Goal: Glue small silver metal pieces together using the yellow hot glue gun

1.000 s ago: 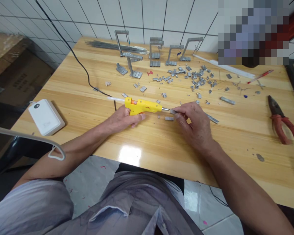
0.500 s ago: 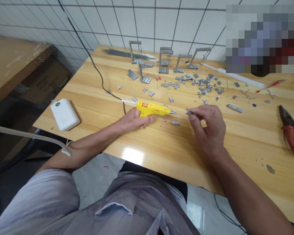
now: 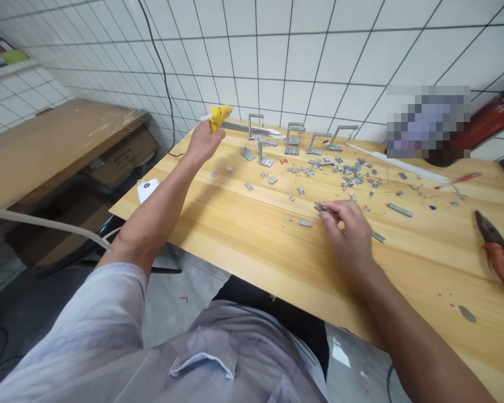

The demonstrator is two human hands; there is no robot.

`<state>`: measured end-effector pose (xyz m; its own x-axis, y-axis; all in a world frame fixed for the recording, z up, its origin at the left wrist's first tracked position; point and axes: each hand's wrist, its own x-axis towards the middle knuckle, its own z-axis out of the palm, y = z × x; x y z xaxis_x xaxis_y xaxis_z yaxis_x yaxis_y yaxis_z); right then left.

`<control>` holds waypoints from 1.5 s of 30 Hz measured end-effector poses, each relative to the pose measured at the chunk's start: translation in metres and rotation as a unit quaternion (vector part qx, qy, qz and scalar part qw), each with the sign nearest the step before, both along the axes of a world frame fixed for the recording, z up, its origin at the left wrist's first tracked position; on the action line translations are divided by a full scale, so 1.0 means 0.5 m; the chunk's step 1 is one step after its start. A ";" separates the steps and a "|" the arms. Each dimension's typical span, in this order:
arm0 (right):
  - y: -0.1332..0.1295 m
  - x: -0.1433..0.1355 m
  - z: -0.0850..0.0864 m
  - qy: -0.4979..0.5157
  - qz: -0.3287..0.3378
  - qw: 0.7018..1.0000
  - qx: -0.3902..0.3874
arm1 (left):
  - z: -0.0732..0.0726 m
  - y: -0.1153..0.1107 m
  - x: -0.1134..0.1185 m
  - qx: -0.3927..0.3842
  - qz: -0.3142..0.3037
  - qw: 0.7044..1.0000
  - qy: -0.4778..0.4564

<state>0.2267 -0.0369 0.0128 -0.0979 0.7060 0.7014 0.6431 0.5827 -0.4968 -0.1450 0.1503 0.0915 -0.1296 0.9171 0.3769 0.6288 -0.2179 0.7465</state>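
Observation:
My left hand [image 3: 205,142] is wrapped round a yellow glue gun [image 3: 220,116], lifted over the far left of the table near the tiled wall. A white glue stick shows at the gun's back end. Low over the middle of the table, my right hand [image 3: 349,226] pinches a small grey piece [image 3: 320,206] between thumb and fingertips. A flat grey strip [image 3: 306,223] lies just left of that hand, and another strip [image 3: 378,237] lies to its right. Beyond it are scattered grey pieces [image 3: 355,176] and several small grey bracket-shaped stands, one of them a near stand [image 3: 265,154].
Red-handled pliers [image 3: 496,252] lie at the right. A red pen [image 3: 464,179] and a white strip [image 3: 407,164] rest farther back. At the left edge sits a white power bank [image 3: 147,190], partly behind my left arm. A black cable [image 3: 168,89] hangs along the wall.
My left hand has carried the glue gun up, left and away toward the wall. My right hand still pinches the grey piece, almost in place. The head view has tilted up and left.

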 end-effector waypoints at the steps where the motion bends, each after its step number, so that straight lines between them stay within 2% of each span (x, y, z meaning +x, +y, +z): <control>1: 0.002 0.001 -0.001 0.000 -0.001 1.000 -0.002 | -0.005 0.024 -0.008 -0.013 0.034 0.999 0.030; 3: 0.006 0.003 -0.003 0.004 -0.005 1.000 -0.007 | -0.025 0.059 -0.020 -0.054 0.077 0.993 0.075; 5: 0.010 0.008 -0.006 0.009 -0.007 1.000 -0.019 | -0.052 0.078 -0.029 -0.095 0.086 0.986 0.104; 8: 0.014 0.015 -0.011 0.017 -0.010 0.998 -0.062 | -0.090 0.083 -0.041 -0.139 0.076 0.980 0.122; 10: 0.015 0.019 -0.012 0.028 -0.017 0.995 -0.090 | -0.104 0.078 -0.047 -0.150 0.067 0.978 0.125; 13: 0.014 0.022 -0.004 0.054 -0.025 0.992 -0.116 | -0.097 0.067 -0.049 -0.144 0.068 0.978 0.134; 15: 0.013 0.022 0.011 0.080 -0.033 0.988 -0.129 | -0.073 0.053 -0.038 -0.130 0.076 0.978 0.145; 17: 0.010 0.023 0.032 0.102 -0.041 0.984 -0.142 | -0.041 0.024 -0.008 -0.106 0.082 0.977 0.164; 19: 0.006 0.027 0.055 0.097 -0.046 0.982 -0.158 | -0.013 -0.025 0.048 -0.079 0.054 0.974 0.208; 20: 0.004 0.030 0.064 0.089 -0.048 0.981 -0.164 | -0.004 -0.057 0.084 -0.071 0.007 0.973 0.217; 21: 0.002 0.034 0.072 0.074 -0.047 0.982 -0.170 | -0.002 -0.093 0.123 -0.046 -0.067 0.968 0.236; 22: -0.001 0.040 0.077 0.058 -0.046 0.982 -0.175 | -0.006 -0.130 0.164 -0.033 -0.125 0.962 0.243; 24: -0.007 0.053 0.079 0.022 -0.041 0.982 -0.184 | -0.031 -0.199 0.240 -0.029 -0.209 0.944 0.255; 26: -0.013 0.069 0.071 -0.011 -0.033 0.980 -0.194 | -0.070 -0.253 0.299 -0.026 -0.303 0.910 0.281; 28: -0.017 0.084 0.056 -0.040 -0.018 0.978 -0.205 | -0.110 -0.285 0.333 -0.036 -0.343 0.892 0.292; 31: -0.019 0.100 0.030 -0.073 0.006 0.973 -0.218 | -0.151 -0.300 0.352 -0.034 -0.344 0.891 0.295; 34: -0.019 0.104 0.005 -0.093 0.023 0.971 -0.217 | -0.170 -0.300 0.355 -0.013 -0.335 0.896 0.291; 39: -0.024 0.091 -0.019 -0.102 0.028 0.973 -0.207 | -0.177 -0.305 0.355 0.007 -0.354 0.893 0.280; 45: -0.035 0.079 -0.021 -0.154 0.045 0.964 -0.214 | -0.175 -0.322 0.352 0.026 -0.375 0.884 0.279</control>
